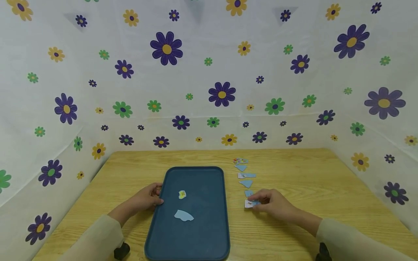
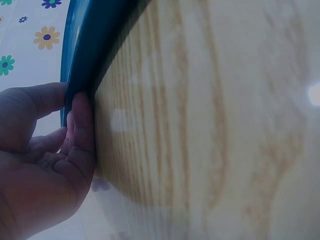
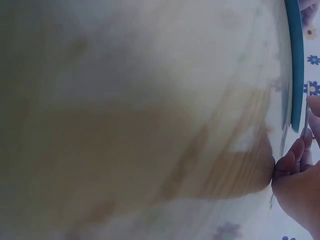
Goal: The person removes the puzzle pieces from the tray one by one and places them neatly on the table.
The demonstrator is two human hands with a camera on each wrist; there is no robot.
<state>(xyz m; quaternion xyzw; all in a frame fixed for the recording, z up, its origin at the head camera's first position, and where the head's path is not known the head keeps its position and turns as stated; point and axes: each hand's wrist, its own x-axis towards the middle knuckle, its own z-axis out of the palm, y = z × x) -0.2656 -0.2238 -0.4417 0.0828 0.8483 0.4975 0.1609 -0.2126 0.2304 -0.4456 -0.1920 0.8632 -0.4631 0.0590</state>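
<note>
A dark blue tray [image 1: 202,239] lies on the wooden table. My left hand [image 1: 143,199] holds its left rim, thumb at the edge and fingers curled against the side in the left wrist view. Two flat pieces rest in the tray: a small yellow and white puzzle piece [image 1: 182,194] and a larger pale blue piece [image 1: 184,215]. Right of the tray, my right hand [image 1: 277,206] pinches a white and light blue puzzle piece [image 1: 249,204] between thumb and fingers. The right wrist view catches this piece [image 3: 307,110] edge-on, as a thin line.
Beyond the right hand, several flat pieces form a column beside the tray, among them a small blue piece [image 1: 248,193], a blue triangular piece [image 1: 246,183], a long piece [image 1: 247,175] and a multicoloured one [image 1: 240,160]. A flower-patterned cloth [image 1: 196,72] encloses the table [image 1: 294,170].
</note>
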